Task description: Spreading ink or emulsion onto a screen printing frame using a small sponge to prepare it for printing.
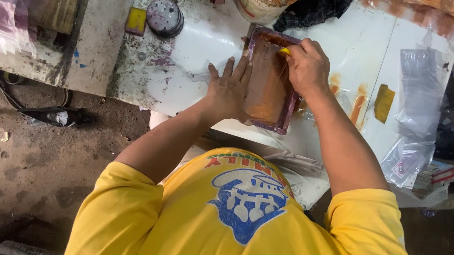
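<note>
A small printing frame (pixel 268 83) with a purple border and orange-stained screen lies on the white tabletop (pixel 200 43), close to its near edge. The left hand (pixel 229 89) lies flat with fingers spread, pressing the frame's left side, its grip released. The right hand (pixel 307 67) has its grip clenched on a yellow squeegee (pixel 284 51) at the frame's far end. Toward the far edge stand 1 paint tub (pixel 264 2) and 1 round purple-stained lid (pixel 164 16). Clear plastic bags (pixel 420 91) lie toward the right edge.
</note>
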